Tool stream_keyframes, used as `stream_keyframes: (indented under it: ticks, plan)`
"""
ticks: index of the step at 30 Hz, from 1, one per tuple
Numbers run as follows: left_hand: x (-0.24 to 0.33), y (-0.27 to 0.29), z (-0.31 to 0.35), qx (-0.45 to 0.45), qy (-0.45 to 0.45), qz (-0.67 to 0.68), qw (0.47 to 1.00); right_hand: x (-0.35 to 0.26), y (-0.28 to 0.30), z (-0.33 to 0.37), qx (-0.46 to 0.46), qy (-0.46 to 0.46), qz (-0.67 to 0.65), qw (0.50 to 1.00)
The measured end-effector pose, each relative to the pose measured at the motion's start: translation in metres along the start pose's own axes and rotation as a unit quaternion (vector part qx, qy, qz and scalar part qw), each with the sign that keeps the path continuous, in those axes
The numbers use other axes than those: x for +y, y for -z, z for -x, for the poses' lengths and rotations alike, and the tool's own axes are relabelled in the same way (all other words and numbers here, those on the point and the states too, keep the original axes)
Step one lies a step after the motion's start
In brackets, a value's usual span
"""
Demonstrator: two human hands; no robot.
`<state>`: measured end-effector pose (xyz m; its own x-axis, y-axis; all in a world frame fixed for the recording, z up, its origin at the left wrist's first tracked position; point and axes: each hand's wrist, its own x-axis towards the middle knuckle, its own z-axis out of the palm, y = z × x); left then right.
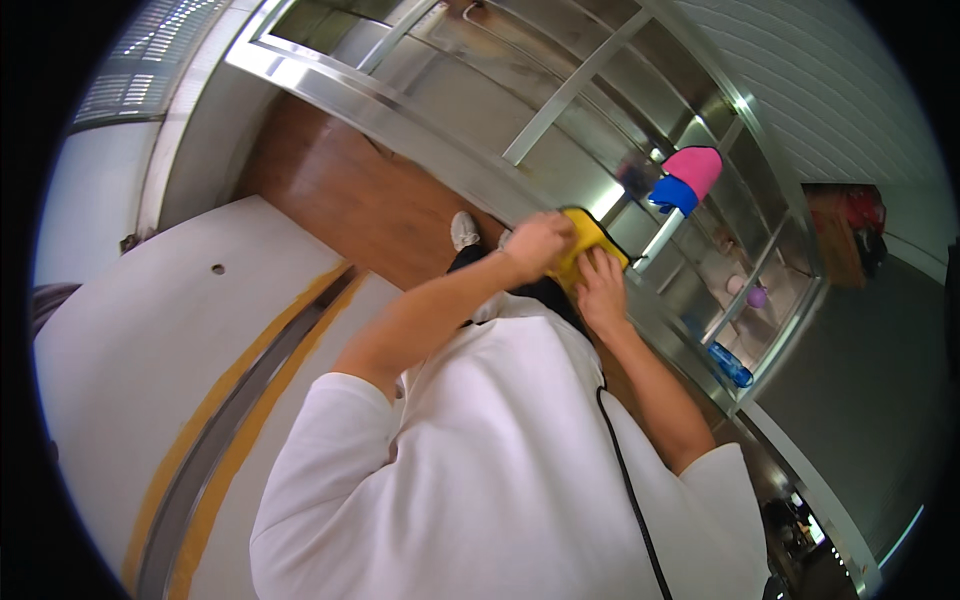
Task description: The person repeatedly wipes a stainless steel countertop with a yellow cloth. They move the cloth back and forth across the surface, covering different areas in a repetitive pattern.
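Yellow cloth (585,240) pinched between both hands against the metal window frame (560,215); left hand (537,243) clenched over its upper-left edge, right hand (601,291) gripping from below (equally near); long axis slanting down-right along the rail.

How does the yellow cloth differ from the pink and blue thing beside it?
The yellow cloth is one colour and both hands grip it, left hand and right hand; the pink and blue thing has two colours and no hand touches it. The cloth is crumpled; the other looks smooth. Both sit near the metal window frame.
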<state>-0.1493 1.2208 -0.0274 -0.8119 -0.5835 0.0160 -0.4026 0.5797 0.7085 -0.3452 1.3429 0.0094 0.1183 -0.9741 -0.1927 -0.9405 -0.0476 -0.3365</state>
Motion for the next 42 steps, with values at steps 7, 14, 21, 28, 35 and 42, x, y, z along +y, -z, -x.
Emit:
stream_keyframes:
  ticks: [7,14,21,28,35,42]
  plan:
    - [-0.087,0.134,0.058,0.058,0.126,-0.179,0.974,-0.103,-0.039,-0.139,0.084,0.111,-0.056,0.989]
    - [-0.049,0.087,0.037,0.007,0.078,-0.184,0.98,-0.06,-0.043,-0.099,0.112,0.127,-0.126,0.977]
    - [0.037,-0.013,-0.018,-0.034,-0.036,-0.121,0.991,0.024,-0.001,0.016,0.012,0.016,-0.104,0.994]
    - [-0.04,0.056,0.018,0.04,-0.013,-0.047,0.998,-0.038,-0.017,-0.062,0.036,0.08,-0.084,0.993]
    - [-0.212,0.261,0.101,0.047,0.14,-0.182,0.972,-0.208,-0.055,-0.249,0.097,0.12,-0.071,0.986]
    - [-0.276,0.273,0.104,0.065,0.015,-0.101,0.993,-0.212,-0.041,-0.257,0.044,0.104,-0.138,0.984]
